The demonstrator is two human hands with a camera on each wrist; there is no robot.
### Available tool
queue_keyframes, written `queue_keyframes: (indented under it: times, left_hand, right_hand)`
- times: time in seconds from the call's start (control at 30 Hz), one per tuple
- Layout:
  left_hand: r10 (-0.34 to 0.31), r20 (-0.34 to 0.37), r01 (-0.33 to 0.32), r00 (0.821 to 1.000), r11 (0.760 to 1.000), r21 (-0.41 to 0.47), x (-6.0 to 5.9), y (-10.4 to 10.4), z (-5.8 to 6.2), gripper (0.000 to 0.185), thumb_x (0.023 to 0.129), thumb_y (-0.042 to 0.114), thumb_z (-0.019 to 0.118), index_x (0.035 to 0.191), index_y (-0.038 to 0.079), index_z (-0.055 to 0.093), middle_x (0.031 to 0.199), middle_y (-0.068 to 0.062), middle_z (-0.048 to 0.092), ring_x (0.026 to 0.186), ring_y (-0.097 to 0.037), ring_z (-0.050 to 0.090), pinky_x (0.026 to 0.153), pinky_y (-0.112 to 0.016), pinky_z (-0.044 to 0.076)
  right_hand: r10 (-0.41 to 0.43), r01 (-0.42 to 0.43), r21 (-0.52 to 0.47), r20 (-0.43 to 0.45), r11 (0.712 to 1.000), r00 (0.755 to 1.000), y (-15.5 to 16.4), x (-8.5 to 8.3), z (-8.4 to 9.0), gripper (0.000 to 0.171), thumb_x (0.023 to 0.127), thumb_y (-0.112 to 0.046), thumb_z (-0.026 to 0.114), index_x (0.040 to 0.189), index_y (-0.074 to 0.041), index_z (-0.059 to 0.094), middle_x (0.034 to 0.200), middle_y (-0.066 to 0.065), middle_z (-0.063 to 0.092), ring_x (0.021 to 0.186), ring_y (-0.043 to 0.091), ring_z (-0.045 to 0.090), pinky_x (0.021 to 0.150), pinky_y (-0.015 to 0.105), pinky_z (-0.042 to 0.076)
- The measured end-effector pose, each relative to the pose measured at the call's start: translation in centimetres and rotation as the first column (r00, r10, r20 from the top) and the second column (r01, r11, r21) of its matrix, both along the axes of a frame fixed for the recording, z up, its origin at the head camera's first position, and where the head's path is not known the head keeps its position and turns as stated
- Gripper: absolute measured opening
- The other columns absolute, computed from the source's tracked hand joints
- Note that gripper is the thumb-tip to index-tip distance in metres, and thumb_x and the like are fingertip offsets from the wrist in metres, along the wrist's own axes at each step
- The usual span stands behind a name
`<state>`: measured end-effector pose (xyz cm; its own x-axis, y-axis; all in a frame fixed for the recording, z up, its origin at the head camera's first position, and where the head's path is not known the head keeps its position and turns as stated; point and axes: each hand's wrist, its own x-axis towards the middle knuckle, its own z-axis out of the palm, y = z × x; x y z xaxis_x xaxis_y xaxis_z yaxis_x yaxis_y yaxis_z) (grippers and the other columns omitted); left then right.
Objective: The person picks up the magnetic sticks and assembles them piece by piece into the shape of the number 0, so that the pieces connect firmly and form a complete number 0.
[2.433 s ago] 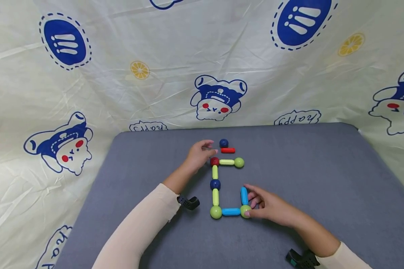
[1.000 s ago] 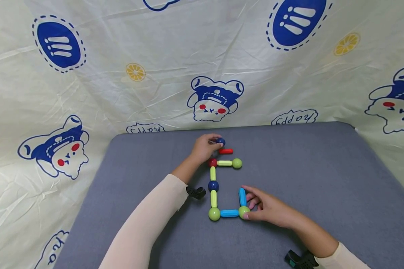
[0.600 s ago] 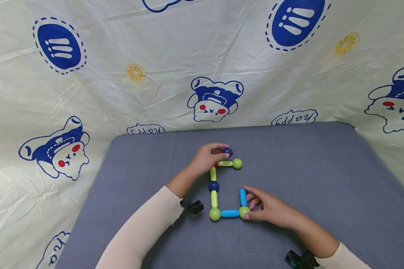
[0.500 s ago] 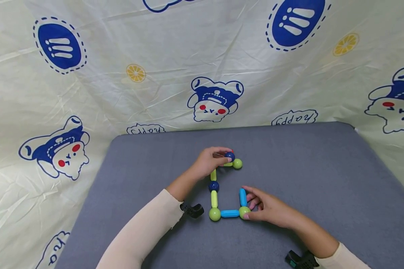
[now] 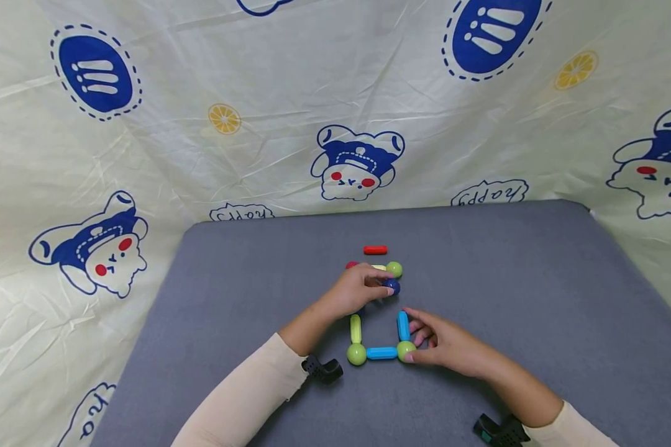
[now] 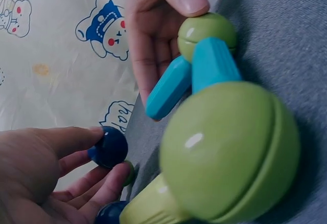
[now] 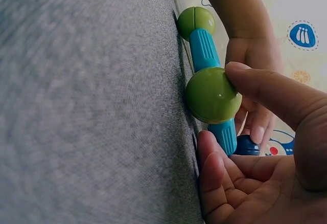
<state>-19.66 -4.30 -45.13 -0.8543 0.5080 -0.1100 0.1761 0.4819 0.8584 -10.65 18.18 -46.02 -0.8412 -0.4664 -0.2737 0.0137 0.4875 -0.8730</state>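
My left hand (image 5: 353,290) pinches a dark blue ball (image 5: 392,286) between thumb and fingers, above the middle of a C-shaped chain of balls and rods. My right hand (image 5: 447,341) has its thumb on a green ball (image 7: 213,95) at the chain's near right corner, with curled fingers beside the upright light blue rod (image 5: 403,326). Another light blue rod (image 5: 382,353) links that ball to a second green ball (image 5: 356,354), from which a yellow-green rod (image 5: 356,329) runs away. At the far end lie a red ball (image 5: 351,265), mostly hidden, and a green ball (image 5: 394,269).
A loose red rod (image 5: 375,250) lies on the grey table (image 5: 509,267) beyond the chain. A second dark blue ball (image 6: 110,214) in the chain is largely covered by the left hand. A printed cloth (image 5: 279,74) hangs behind the table.
The left hand has taken the loose dark blue ball from behind the red rod and carried it nearer, over the chain. The right hand stays in place.
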Motion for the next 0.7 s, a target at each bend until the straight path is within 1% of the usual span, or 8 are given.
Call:
queue_keyframes:
  times: [0.07,0.17,0.3,0.5,0.7]
  left_hand:
    - [-0.026,-0.015,0.026,1.000,0.999,-0.031,0.2,0.3,-0.1,0.034,0.095,0.024,0.073,0.127,0.016,0.071,0.112,-0.004,0.065,0.081,-0.006,0.063,0.066,-0.021,0.052]
    - [-0.063,-0.042,0.060,0.997,0.995,-0.086,0.5,0.6,-0.3,0.033,0.095,0.025,0.073,0.126,0.016,0.072,0.107,-0.001,0.069,0.079,-0.005,0.060,0.065,-0.019,0.050]
    - [-0.107,-0.068,0.096,0.992,0.985,-0.141,0.7,0.9,-0.3,0.031,0.095,0.024,0.072,0.125,0.015,0.072,0.108,0.002,0.073,0.082,-0.003,0.059,0.067,-0.016,0.049]
    - [-0.143,-0.076,0.129,0.987,0.978,-0.162,0.9,1.1,-0.4,0.029,0.096,0.020,0.071,0.124,0.015,0.072,0.112,0.001,0.072,0.084,-0.002,0.058,0.070,-0.016,0.049]
    - [-0.145,-0.076,0.131,0.987,0.977,-0.168,1.2,1.1,-0.3,0.029,0.096,0.019,0.070,0.125,0.015,0.071,0.116,-0.002,0.069,0.088,-0.005,0.058,0.073,-0.017,0.048]
  right_hand:
    - [0.003,-0.003,-0.010,-0.001,1.000,1.000,0.0,0.1,0.1,0.088,0.087,-0.028,0.081,0.153,0.005,0.034,0.122,0.013,0.058,0.099,0.019,0.056,0.073,0.022,0.048]
    - [-0.001,0.001,-0.006,0.002,1.000,1.000,0.0,0.1,0.2,0.088,0.087,-0.028,0.081,0.153,0.006,0.034,0.123,0.012,0.059,0.099,0.019,0.056,0.073,0.022,0.048]
    - [-0.005,0.005,0.013,0.000,1.000,1.000,-0.1,0.2,0.3,0.088,0.086,-0.029,0.081,0.152,0.006,0.035,0.123,0.012,0.060,0.099,0.018,0.057,0.073,0.022,0.049]
    - [0.003,-0.002,0.029,-0.008,1.000,1.000,0.1,0.2,0.2,0.087,0.087,-0.030,0.081,0.151,0.007,0.036,0.118,0.011,0.061,0.098,0.018,0.057,0.075,0.022,0.049]
    - [-0.001,0.001,0.040,-0.002,0.999,1.000,0.1,0.1,0.1,0.085,0.087,-0.031,0.081,0.150,0.007,0.038,0.114,0.008,0.061,0.097,0.018,0.057,0.076,0.022,0.049]
